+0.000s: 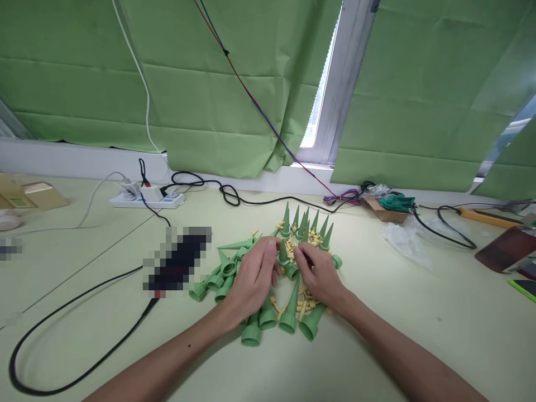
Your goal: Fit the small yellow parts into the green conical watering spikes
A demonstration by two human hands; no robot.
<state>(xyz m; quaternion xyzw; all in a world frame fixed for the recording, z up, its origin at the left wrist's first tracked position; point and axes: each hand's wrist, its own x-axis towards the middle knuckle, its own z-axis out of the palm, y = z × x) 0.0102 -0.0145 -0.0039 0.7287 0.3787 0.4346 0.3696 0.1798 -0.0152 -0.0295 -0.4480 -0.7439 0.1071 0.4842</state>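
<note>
My left hand [256,273] is closed, its fingertips round the lower part of a green plastic cone [283,252] that points upward. Thumb and forefinger of my right hand [317,272] are pinched together just right of that cone; whatever is between them is hidden or too small to name. Behind both hands, several green cones [287,220] stand upright among small yellow plastic pieces [315,237]. More green cones with wide open bases lie on the near side, such as one cone [288,315], beside loose yellow pieces [307,304]. A further heap of cones [216,281] lies left of my left hand.
A blurred-out dark device [180,262] with a black cable [75,296] lies to the left. A white power strip [146,200] sits at the back. Right of the cones are a small cardboard box [387,212], clear plastic wrap [406,243] and a dark red container [505,248].
</note>
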